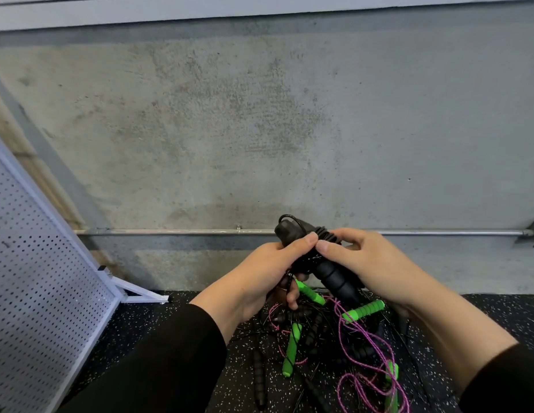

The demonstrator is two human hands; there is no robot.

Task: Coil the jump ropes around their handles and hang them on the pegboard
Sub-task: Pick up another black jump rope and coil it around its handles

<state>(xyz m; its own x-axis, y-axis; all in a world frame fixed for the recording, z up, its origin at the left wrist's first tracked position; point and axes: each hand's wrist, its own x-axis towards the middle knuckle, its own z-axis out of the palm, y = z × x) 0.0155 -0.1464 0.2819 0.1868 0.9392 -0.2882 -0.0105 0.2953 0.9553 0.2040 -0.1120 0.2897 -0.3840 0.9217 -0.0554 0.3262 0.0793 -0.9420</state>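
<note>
Left hand (268, 272) and right hand (370, 263) both grip the black jump rope (334, 275) (cord wound round its handles).

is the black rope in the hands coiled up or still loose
Mostly coiled: black cord is wound around the paired black handles, gripped by the left hand and right hand. A small loop sticks up at top; whether a tail remains, cannot tell.

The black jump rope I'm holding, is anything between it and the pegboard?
Nothing visible. The black jump rope sits in the left hand and right hand; the pegboard stands to the left across open floor.
</note>
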